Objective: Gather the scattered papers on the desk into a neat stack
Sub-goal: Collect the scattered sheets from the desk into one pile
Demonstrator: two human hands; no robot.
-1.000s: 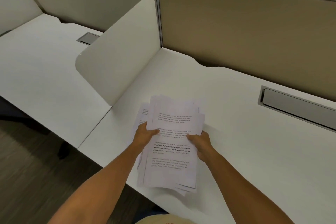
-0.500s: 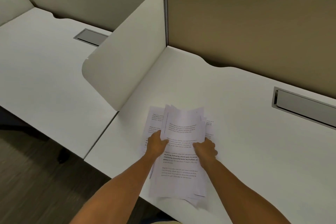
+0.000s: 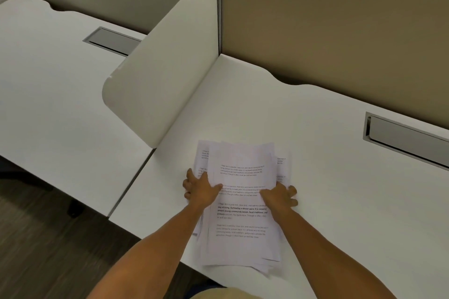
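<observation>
Left hand [image 3: 200,189], right hand [image 3: 279,196]: fingers spread, thumbs on top, gripping opposite long edges of papers [image 3: 240,204]. Loosely fanned, on white tabletop [image 3: 340,201] near front edge; long axis running away from body.

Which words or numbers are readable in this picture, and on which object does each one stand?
"way of living. Defined by a slower pace, it is centered around strong community bonds, local traditions, and primary": bold lines on the top sheet of the paper pile.
The other paragraphs on that sheet: too small and blurred to read.
The print on the sheets underneath: too blurred to read.
</observation>
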